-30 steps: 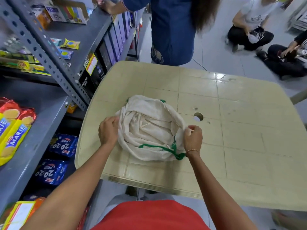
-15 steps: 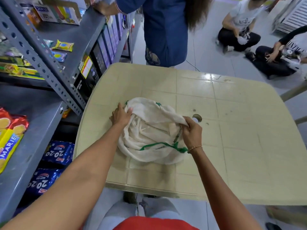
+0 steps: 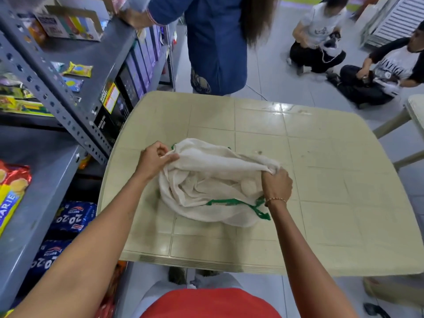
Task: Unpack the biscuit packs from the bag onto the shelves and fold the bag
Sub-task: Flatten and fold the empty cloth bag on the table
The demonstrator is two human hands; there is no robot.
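Cloth bag (image 3: pixel 213 180), cream with green drawstring (image 3: pixel 243 203), lies crumpled on beige plastic table (image 3: pixel 332 180). Left hand (image 3: pixel 153 160) pinches its far-left edge; right hand (image 3: pixel 276 185) is clenched on the right edge. Biscuit packs (image 3: pixel 73 216) sit on grey shelves (image 3: pixel 34 207) at left.

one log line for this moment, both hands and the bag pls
stage: folding bag | left hand: shut on bag left edge | right hand: shut on right edge | bag: crumpled on table

Beige tiled counter (image 3: pixel 321 180) w/ crumpled cream bag (image 3: pixel 213 180) on it; grey shelves (image 3: pixel 41 191) left of counter, w/ biscuit packs (image 3: pixel 11 193).
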